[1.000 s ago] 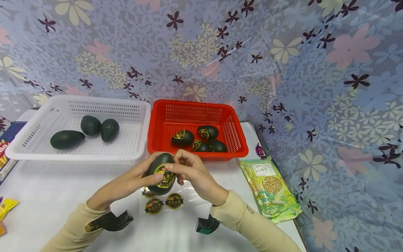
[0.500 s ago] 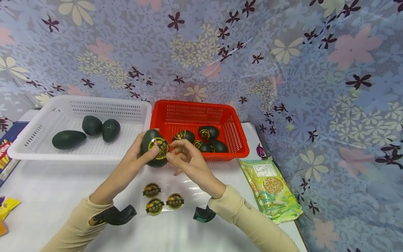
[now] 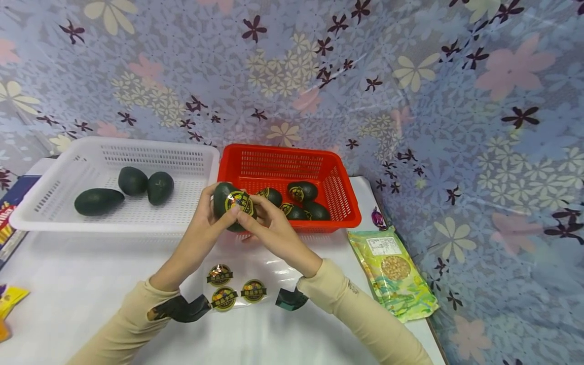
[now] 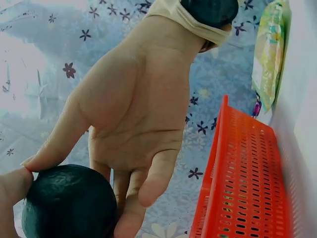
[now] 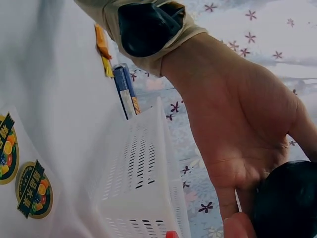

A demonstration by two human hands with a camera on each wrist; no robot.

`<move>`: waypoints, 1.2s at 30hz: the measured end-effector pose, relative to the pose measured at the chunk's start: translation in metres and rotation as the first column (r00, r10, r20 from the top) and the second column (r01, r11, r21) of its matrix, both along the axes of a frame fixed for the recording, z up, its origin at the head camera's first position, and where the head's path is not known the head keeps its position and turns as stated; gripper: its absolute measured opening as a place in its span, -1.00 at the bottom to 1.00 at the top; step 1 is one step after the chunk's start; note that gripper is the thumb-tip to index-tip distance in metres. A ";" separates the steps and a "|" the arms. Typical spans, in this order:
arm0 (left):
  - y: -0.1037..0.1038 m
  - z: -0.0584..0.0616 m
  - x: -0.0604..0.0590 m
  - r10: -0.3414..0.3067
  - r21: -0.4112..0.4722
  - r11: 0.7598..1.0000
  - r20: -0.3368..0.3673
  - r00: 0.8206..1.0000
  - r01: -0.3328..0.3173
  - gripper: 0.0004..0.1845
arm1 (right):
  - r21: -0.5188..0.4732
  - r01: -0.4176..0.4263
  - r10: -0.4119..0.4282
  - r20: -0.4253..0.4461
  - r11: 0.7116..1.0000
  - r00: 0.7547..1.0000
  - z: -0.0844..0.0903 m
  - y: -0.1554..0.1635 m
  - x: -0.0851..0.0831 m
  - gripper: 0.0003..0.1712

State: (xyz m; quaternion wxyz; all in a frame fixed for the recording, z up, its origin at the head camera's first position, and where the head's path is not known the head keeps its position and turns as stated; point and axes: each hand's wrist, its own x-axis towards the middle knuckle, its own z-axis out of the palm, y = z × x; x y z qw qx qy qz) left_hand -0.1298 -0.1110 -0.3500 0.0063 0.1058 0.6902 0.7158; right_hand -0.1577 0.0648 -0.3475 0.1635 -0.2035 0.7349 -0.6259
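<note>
Both hands share the grip on one dark green avocado (image 3: 229, 207), held in the air just in front of the red basket (image 3: 347, 200). The left hand (image 3: 207, 215) cups it from the side and behind, fingers wrapped round it. The right hand (image 3: 264, 223) has its fingertips on the round sticker (image 3: 240, 202) on the avocado's front.

To do this step well, I judge the left hand should keep the fruit steady and not roll it. The right thumb and fingers should rub from the sticker's middle outward so the edges lie flat on the curved skin. Pressure should be firm but light enough not to bruise the fruit. It would also help to check that no edge lifts before letting go.

Counted in the head view:
- White basket (image 3: 55, 203): three plain avocados (image 3: 132, 181).
- Red basket: four avocados (image 3: 301, 191), of which three show stickers; the fourth's face is turned away.
- In hand: one avocado with a sticker.
- Clear sheet (image 3: 237, 289) on the counter (image 3: 68, 284), near the wrists: three spare stickers.
- Right side of the counter: one green snack bag (image 3: 394, 274), with one small purple wrapped sweet (image 3: 377, 219) just above it.
</note>
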 end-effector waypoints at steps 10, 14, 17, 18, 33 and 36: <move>-0.004 0.000 -0.004 -0.032 -0.072 0.997 0.042 0.999 0.035 -0.40 | -0.032 0.038 -0.035 0.079 0.999 0.996 -0.004 0.006 -0.014 -0.40; -0.007 -0.003 -0.007 -0.005 -0.073 0.997 0.082 0.997 0.011 -0.31 | -0.081 0.076 -0.062 0.158 0.994 0.985 -0.007 0.011 -0.029 -0.41; -0.013 -0.004 -0.010 0.029 -0.089 0.996 0.116 0.993 -0.019 -0.28 | -0.093 0.108 -0.087 0.204 0.990 0.975 -0.011 0.016 -0.041 -0.42; -0.016 -0.003 -0.011 0.037 -0.097 0.995 0.124 0.992 -0.025 -0.26 | -0.086 0.118 -0.097 0.213 0.989 0.972 -0.012 0.017 -0.045 -0.42; -0.083 0.004 -0.055 0.195 -0.334 0.934 0.177 0.965 -0.127 -0.11 | 0.582 0.112 -0.066 -0.100 0.805 0.993 -0.034 0.033 -0.092 -0.09; -0.099 0.009 -0.068 0.164 -0.441 0.895 0.184 0.969 -0.068 -0.10 | 0.666 0.092 0.001 -0.137 0.741 0.991 -0.036 0.033 -0.095 -0.11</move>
